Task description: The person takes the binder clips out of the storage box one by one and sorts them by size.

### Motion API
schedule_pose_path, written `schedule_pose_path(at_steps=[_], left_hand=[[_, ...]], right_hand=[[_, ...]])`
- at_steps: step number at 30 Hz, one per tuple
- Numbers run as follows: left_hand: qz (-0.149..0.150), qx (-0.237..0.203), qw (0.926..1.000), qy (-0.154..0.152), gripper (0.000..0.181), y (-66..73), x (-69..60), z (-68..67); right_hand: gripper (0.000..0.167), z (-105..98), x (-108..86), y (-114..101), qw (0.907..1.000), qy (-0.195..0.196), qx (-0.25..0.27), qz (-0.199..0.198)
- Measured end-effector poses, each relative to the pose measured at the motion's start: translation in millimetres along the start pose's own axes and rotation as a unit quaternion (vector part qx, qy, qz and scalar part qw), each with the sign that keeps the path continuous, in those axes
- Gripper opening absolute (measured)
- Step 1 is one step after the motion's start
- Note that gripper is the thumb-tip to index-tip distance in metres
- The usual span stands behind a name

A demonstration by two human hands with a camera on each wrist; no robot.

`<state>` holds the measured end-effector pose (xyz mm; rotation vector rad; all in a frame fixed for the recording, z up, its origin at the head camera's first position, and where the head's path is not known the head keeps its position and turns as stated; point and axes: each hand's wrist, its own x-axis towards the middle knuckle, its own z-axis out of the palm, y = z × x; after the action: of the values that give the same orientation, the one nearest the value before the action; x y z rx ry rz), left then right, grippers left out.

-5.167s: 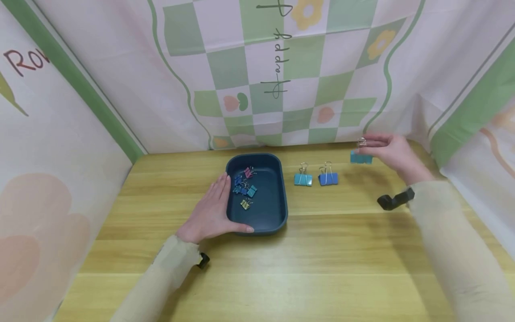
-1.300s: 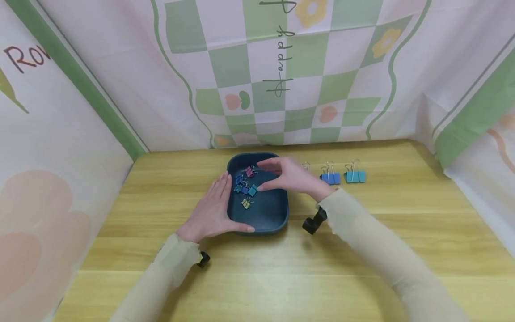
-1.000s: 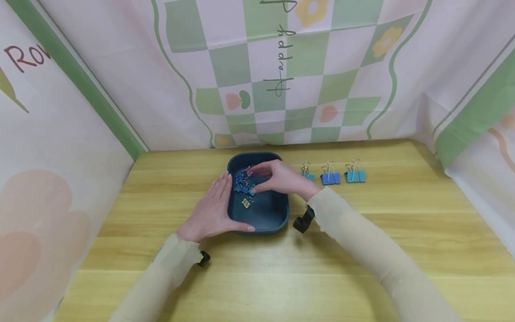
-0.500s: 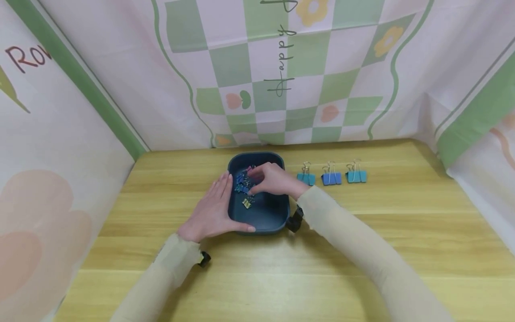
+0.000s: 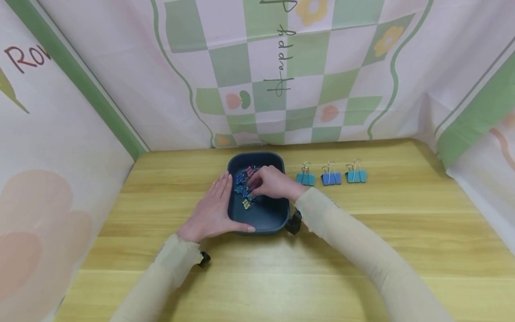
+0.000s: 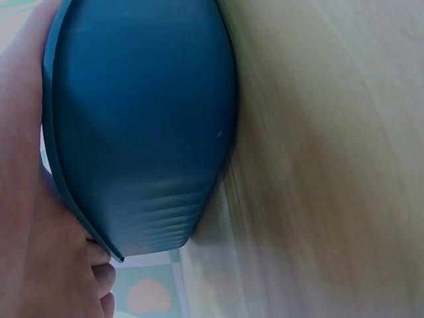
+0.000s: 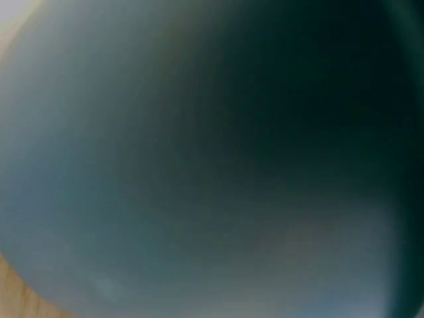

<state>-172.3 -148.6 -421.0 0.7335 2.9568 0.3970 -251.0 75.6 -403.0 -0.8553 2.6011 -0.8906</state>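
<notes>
A dark blue tray [image 5: 263,221] holds several small binder clips, among them a pink clip [image 5: 250,171], a blue clip [image 5: 240,179] and a gold clip [image 5: 246,204]. My left hand [image 5: 210,208] rests along the tray's left side, fingers straight and thumb at the near rim. In the left wrist view, that hand lies against the tray's outer wall [image 6: 146,99]. Inside the tray, my right hand [image 5: 274,182] pinches a small teal binder clip [image 5: 251,197], mostly hidden by its fingertips. The right wrist view is a close, blurred surface.
Right of the tray, three larger binder clips stand in a row on the wooden table [image 5: 257,277]: a teal clip [image 5: 306,180], a blue clip [image 5: 331,179] and another teal clip [image 5: 356,176]. A patterned curtain [image 5: 265,67] hangs behind the table.
The right hand has set the large teal clip at the row's right end and moved left into the tray. Its thumb and fingers have drawn together there. The left hand stays put.
</notes>
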Motion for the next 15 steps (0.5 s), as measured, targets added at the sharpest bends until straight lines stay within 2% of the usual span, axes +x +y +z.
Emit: schedule_pose_path(at_steps=[9,15], left_hand=[[-0.008,-0.003,0.9999,-0.006,0.147,0.6,-0.3,-0.9],[-0.007,-0.004,1.0,-0.004,0.147,0.3,0.0,-0.6]], right_hand=[[0.005,4.9,1.0,1.9,0.9992,-0.001,-0.04,0.006],[0.007,1.8,0.5,3.2,0.9998,-0.002,-0.017,-0.011]])
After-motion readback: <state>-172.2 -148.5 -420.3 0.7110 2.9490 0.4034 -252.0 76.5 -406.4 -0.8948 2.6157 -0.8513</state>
